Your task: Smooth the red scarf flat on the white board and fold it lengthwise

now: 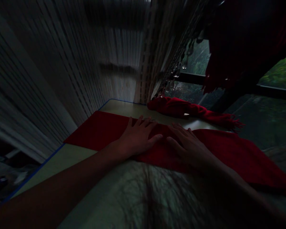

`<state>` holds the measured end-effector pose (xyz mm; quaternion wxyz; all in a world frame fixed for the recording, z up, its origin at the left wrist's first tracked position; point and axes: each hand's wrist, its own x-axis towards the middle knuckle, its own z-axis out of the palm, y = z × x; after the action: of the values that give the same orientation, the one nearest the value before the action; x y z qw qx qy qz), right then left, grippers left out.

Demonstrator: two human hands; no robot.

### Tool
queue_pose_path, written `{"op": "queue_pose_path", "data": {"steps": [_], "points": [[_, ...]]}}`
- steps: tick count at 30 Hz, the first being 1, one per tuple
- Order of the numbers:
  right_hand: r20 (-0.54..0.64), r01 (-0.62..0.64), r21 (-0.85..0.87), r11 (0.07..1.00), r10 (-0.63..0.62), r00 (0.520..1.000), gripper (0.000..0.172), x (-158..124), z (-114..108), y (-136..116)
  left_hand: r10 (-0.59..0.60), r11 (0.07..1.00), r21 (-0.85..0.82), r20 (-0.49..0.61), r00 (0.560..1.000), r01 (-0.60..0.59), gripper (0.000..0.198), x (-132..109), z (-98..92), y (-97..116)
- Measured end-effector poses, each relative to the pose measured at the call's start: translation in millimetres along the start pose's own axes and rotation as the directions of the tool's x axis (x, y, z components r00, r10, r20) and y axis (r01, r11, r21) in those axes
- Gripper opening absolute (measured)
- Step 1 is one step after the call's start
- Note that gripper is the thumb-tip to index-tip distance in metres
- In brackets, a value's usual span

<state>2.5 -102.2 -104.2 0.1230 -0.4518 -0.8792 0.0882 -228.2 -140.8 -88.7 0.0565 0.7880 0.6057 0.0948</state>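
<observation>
A long red cloth (105, 127), perhaps a scarf, lies spread across a pale table (73, 159). My left hand (138, 136) rests palm down on its middle, with the fingers spread and the thumb pointing right. Just to the right, my right hand (189, 143) also lies flat on the cloth, fingers stretched out. The two thumbs are close but apart. To the right of my hands the cloth (235, 152) bulges a little and runs on past the right side. Neither hand grips anything.
Behind the cloth lies a bunched red scarf (190, 109) with fringed ends. Another dark red fringed cloth (228, 57) hangs before the window (195, 63). String curtains (85, 57) hang along the left and back, and a blue edge (38, 168) borders the table. Strands of hair cross the lower view.
</observation>
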Motion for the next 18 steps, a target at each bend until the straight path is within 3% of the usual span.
{"op": "queue_pose_path", "data": {"steps": [18], "points": [[0.013, -0.007, 0.014, 1.000, 0.007, 1.000, 0.072, 0.7, -1.9, -4.4, 0.019, 0.999, 0.039, 0.052, 0.998, -0.021, 0.074, -2.1, -0.7, 1.4]]}}
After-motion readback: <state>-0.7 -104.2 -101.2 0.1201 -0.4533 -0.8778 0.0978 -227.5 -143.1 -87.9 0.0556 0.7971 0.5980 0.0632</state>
